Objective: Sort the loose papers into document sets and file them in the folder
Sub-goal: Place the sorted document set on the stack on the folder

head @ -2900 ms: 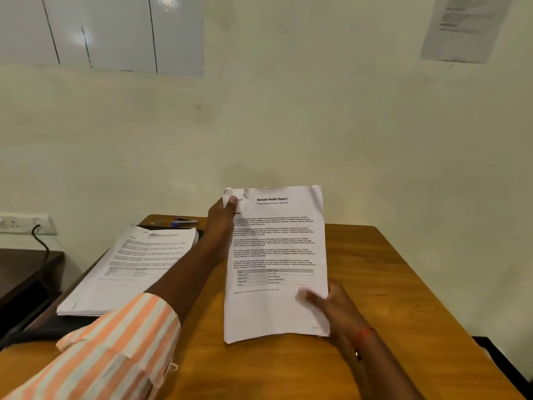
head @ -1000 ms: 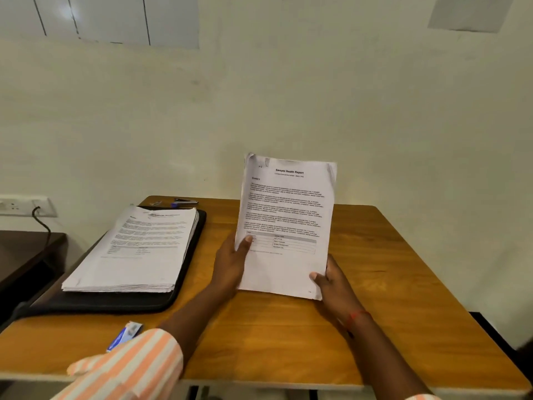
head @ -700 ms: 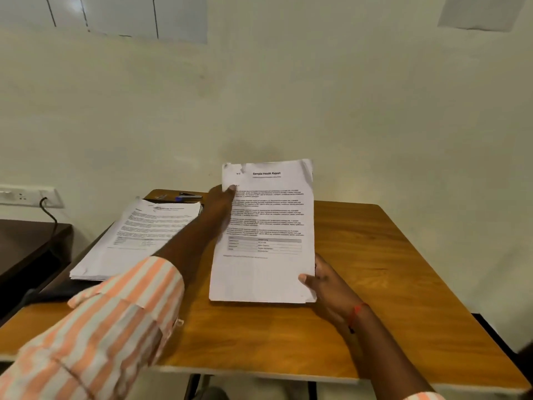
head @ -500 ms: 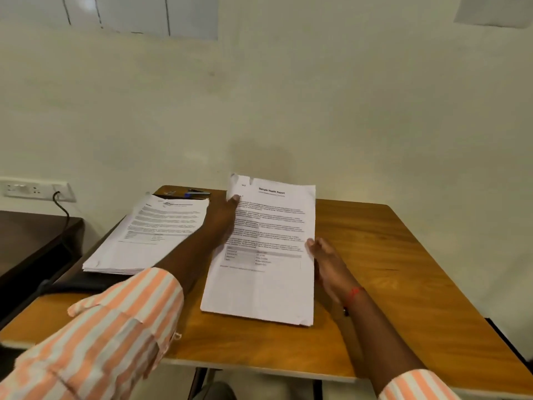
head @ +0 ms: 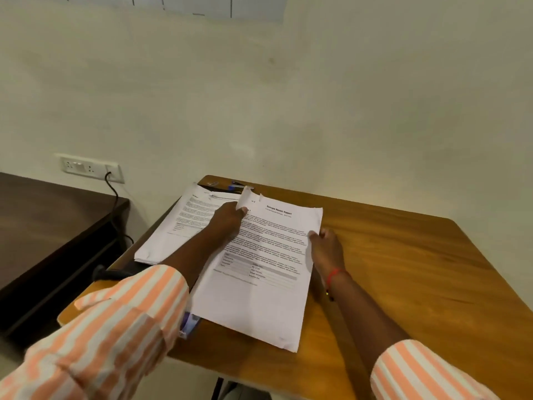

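Observation:
A stack of white printed sheets headed "Sample Health Report" [head: 259, 293] lies flat on the wooden table [head: 403, 269]. My left hand [head: 227, 216] pinches its curled top left corner. My right hand [head: 326, 245] grips the stack's right edge, thumb on top of the page. To the left, a second pile of printed papers [head: 178, 226] rests on a black folder [head: 127, 268], of which only the near edge shows.
A pen with a blue part [head: 238, 186] lies at the table's far edge. A small blue and white object [head: 189, 324] peeks out beside my left sleeve. A dark side table [head: 43, 226] stands left, under a wall socket [head: 89, 168] with a black cable.
The report stack went from being held upright to lying flat on the table. My right hand slid from its bottom corner up to its right edge. The view shifted right.

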